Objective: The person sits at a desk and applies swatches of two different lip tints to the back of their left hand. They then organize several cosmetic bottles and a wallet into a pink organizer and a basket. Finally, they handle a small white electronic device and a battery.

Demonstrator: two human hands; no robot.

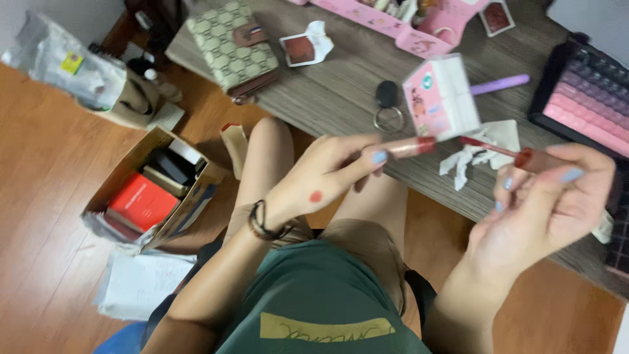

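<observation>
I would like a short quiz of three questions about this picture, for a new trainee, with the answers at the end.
1. True or false: the left hand holds a lip gloss tube between its fingers.
2. What does the right hand hold?
A. a purple pen
B. a red-tipped applicator wand
C. a key ring
3. Fill in: the red smear is on the back of the ____ hand.

Key:
1. True; the tube points toward the wand.
2. B; the purple pen and the key ring lie on the grey desk.
3. left
</observation>
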